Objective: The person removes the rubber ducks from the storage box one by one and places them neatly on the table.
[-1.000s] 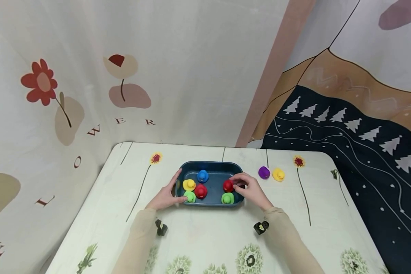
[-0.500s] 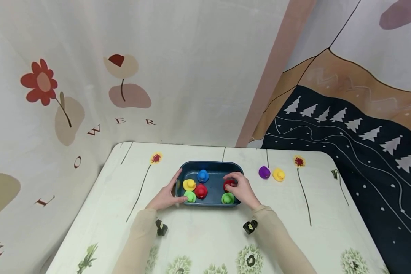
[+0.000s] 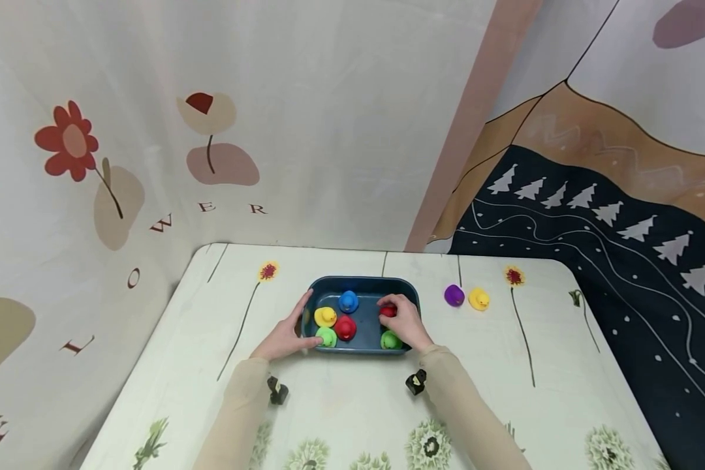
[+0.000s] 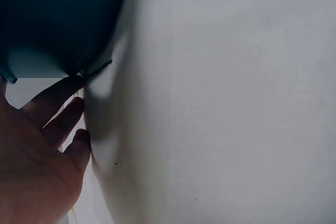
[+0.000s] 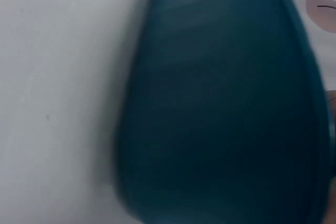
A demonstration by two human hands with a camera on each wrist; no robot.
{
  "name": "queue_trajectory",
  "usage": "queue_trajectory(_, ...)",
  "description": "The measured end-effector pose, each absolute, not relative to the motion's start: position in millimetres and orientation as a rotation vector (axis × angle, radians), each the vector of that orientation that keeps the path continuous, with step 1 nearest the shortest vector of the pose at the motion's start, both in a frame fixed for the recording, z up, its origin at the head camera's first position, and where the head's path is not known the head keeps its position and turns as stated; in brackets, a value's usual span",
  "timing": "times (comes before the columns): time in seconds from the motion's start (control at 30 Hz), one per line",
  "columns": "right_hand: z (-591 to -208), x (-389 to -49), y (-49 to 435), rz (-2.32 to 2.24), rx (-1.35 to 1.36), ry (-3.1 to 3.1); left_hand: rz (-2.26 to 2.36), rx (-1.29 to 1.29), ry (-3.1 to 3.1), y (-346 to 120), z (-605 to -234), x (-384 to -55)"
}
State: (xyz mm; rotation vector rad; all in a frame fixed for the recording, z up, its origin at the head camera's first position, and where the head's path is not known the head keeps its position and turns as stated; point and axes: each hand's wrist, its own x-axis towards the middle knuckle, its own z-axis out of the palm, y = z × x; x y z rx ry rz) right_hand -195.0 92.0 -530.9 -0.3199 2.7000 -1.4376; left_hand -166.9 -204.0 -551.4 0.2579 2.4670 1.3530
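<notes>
In the head view, a dark blue tray holds several small rubber ducks. My left hand grips its left end, thumb over the near rim beside a green duck; the left wrist view shows the fingers against the tray's outer side. Inside the right end, my right hand pinches a red duck, partly hidden by the fingers. Another green duck lies just below that hand. A yellow duck, a second red duck and a blue duck sit on the left side.
On the flower-printed tablecloth, a purple duck and another yellow duck stand right of the tray. Printed curtains hang behind the table. In the right wrist view, the tray's outer wall fills most of the picture.
My right hand has shifted left over the tray's right end, and the red duck at its fingers has moved slightly left and back. My left hand stays in place.
</notes>
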Motion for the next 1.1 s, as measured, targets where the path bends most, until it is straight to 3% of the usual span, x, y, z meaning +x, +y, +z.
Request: queue_trajectory(1.1, -533.5, -197.6, 83.4, -1.444, -0.363, 2.581, 1.373, 0.254, 2.456, -203.6, -550.4, -167.2)
